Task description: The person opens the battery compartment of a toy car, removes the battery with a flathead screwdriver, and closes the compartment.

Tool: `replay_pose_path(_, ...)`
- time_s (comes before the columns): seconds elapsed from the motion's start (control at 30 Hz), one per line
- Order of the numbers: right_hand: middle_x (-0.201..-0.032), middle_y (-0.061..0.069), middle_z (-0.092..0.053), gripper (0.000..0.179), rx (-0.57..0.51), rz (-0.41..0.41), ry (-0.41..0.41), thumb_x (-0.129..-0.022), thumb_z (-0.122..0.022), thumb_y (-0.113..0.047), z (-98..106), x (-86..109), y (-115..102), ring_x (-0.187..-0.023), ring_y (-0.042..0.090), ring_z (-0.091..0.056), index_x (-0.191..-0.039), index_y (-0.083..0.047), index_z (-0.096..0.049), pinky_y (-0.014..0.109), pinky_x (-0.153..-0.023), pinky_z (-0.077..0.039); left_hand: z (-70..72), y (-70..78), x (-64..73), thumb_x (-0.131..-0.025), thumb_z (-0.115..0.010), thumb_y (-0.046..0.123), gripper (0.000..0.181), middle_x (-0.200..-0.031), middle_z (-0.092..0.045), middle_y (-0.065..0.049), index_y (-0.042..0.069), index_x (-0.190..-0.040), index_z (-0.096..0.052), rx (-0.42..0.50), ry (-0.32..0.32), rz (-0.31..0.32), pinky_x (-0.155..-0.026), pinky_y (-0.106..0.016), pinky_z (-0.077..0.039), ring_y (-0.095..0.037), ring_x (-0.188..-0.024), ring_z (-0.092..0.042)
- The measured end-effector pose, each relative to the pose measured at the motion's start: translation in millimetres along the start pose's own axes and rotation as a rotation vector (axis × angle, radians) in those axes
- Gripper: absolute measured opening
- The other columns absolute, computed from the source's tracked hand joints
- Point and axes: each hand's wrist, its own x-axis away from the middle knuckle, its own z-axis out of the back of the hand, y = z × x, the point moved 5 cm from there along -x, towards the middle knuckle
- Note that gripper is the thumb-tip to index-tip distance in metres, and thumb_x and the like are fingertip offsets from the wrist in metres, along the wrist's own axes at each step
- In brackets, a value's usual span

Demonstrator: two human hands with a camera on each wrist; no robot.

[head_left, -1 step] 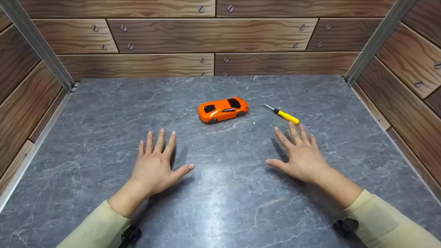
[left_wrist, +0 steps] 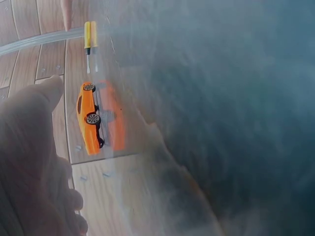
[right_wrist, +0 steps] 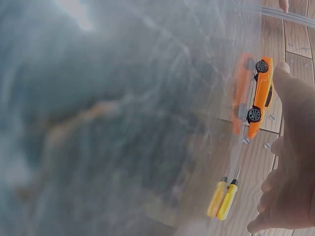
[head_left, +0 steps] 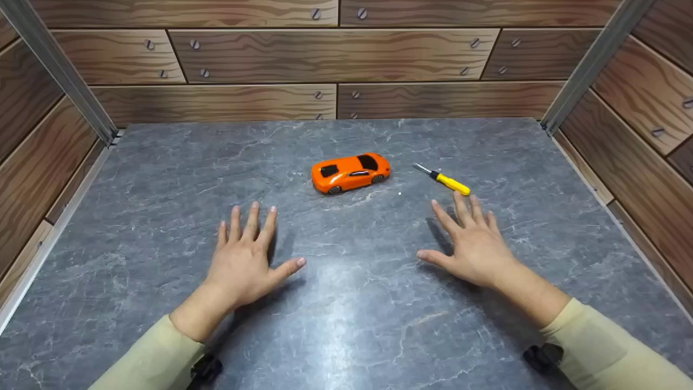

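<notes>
An orange toy car with black windows stands on its wheels on the grey marbled table, beyond and between the two hands. To its right lies a screwdriver with a yellow handle, its metal shaft pointing back toward the car. My left hand, palm down, has its fingers spread and holds nothing. My right hand is spread the same way, fingertips close to the end of the screwdriver's handle. Both wrist views show the car and the screwdriver side-on, with reflections in the tabletop.
Wood-patterned panels with printed screws wall the back and both sides. Grey metal posts stand at the back corners. A tiny white speck lies between the car and the screwdriver.
</notes>
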Motion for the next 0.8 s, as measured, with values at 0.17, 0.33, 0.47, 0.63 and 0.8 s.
replay_pose_path(0.17,-0.175,0.027,0.002,0.111,-0.005,0.002,0.002,-0.090,-0.051,-0.087,0,-0.9,0,-0.157,0.055,0.006,-0.172,-0.020,-0.019,0.080,-0.119,-0.007,-0.6,-0.3,-1.0,-0.091,-0.042,0.091,0.115,-0.173,-0.008,-0.026,0.012,-0.171,-0.016,-0.002,-0.009,0.002,-0.124,-0.072,-0.008,-0.056,-0.156,-0.002)
replay_pose_path(0.33,-0.175,0.025,0.004,0.113,-0.003,-0.002,-0.011,-0.089,-0.047,-0.091,-2,-2.1,1,-0.157,0.052,0.011,-0.172,-0.020,-0.016,0.078,-0.120,-0.005,-1.1,-1.0,-1.7,-0.091,-0.041,0.091,0.116,-0.173,-0.008,-0.026,0.012,-0.171,-0.016,-0.010,-0.014,0.002,-0.124,-0.071,-0.007,-0.056,-0.156,-0.002)
replay_pose_path(0.47,-0.175,0.025,0.004,0.113,0.003,-0.004,-0.015,-0.089,-0.046,-0.091,-2,-3.5,1,-0.158,0.050,0.012,-0.172,-0.020,-0.016,0.078,-0.120,-0.005,-0.3,-0.5,-2.7,-0.091,-0.043,0.090,0.115,-0.173,-0.008,-0.026,0.011,-0.171,-0.016,-0.009,-0.014,-0.001,-0.124,-0.071,-0.007,-0.056,-0.156,-0.003)
replay_pose_path(0.63,-0.175,0.024,0.003,0.109,0.010,0.006,-0.007,-0.092,-0.050,-0.086,4,-9.4,-3,-0.158,0.050,0.008,-0.172,-0.021,-0.016,0.078,-0.120,-0.006,4.0,3.0,-7.2,-0.091,-0.043,0.089,0.115,-0.173,-0.010,-0.027,0.010,-0.171,-0.017,-0.015,0.000,-0.010,-0.124,-0.071,-0.009,-0.056,-0.156,-0.005)
replay_pose_path(0.8,-0.175,0.023,0.002,0.105,0.007,0.033,0.019,-0.094,-0.053,-0.081,18,-23.0,-13,-0.159,0.050,0.003,-0.172,-0.021,-0.015,0.076,-0.122,-0.006,12.1,12.4,-19.3,-0.092,-0.043,0.088,0.114,-0.173,-0.011,-0.025,0.009,-0.170,-0.017,-0.028,0.026,-0.036,-0.125,-0.069,-0.009,-0.055,-0.157,-0.006)
